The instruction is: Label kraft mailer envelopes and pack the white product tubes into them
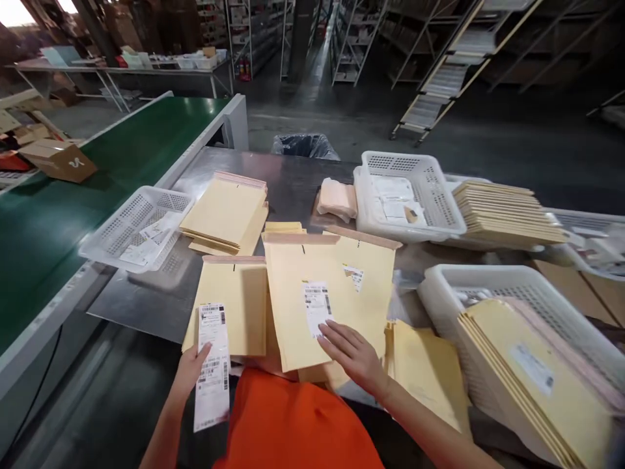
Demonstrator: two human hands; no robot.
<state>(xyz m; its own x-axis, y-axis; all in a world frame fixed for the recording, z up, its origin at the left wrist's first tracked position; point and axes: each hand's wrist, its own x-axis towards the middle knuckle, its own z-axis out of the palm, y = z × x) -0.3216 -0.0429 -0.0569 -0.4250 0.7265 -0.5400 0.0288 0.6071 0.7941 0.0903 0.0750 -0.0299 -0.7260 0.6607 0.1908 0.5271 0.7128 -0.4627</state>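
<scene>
My left hand (191,370) pinches a long strip of printed labels (213,384) with the thumb on top. Behind the strip lies a padded envelope (239,293) at the near edge of the table. My right hand (355,357) rests, fingers stretched out, on the lower right of a second padded envelope (286,306). Its fingertips touch a white shipping label (316,306) on that envelope. Partly under it, to the right, is another padded envelope (374,260) with a small label (353,277) on its face.
A green conveyor belt (131,140) carrying a cardboard box (58,160) runs along the left. White baskets (137,228) with papers stand on the metal table (288,170). More envelopes are stacked left (224,212) and right (508,215). A lined bin (305,146) stands beyond the table.
</scene>
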